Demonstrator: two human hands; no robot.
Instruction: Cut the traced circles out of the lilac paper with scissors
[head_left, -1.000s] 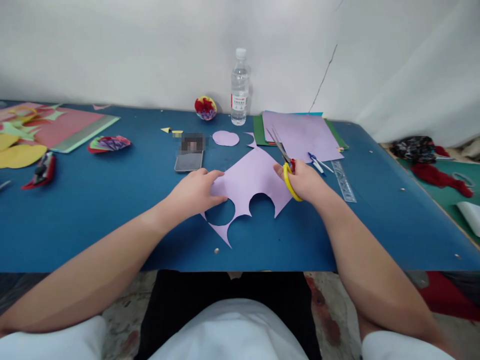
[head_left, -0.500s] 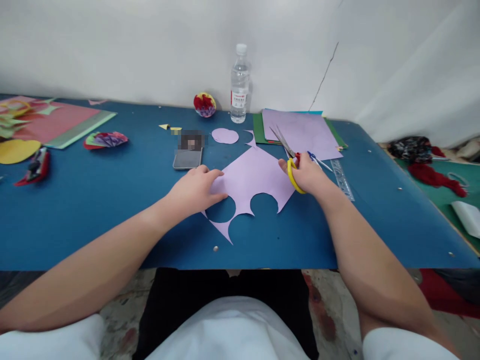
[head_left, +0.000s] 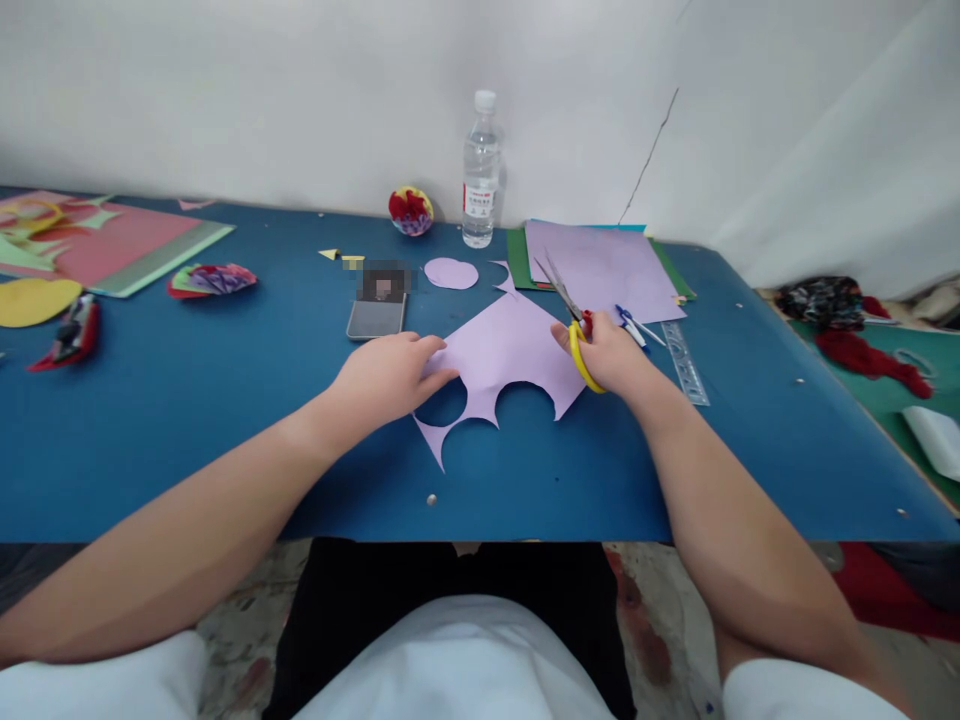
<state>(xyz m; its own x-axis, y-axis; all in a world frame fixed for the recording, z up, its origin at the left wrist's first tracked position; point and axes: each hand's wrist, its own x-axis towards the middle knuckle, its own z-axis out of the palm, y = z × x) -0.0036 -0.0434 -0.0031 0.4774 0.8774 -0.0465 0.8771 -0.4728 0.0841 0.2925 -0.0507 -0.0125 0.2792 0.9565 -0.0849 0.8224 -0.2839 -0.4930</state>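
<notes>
Left hand: we see the left hand lying palm down on the left corner of the purple sheet, fingers loosely extended and pressing it down, not closed around anything.
Right hand: the right hand is closed around the yellow handles of the scissors and rests at the sheet's right corner.
Scissors: the blades point up and away from us, slightly parted; we cannot tell whether they touch the sheet.
Purple sheet: it lies flat on the blue surface between the two hands, with two round cut-outs along its near edge.
Behind the sheet: we find a phone just beyond the left hand, a purple circle and a water bottle by the wall.
Right side: a paper stack lies behind the scissors, with a pen and a clear ruler just beside the right hand.
</notes>
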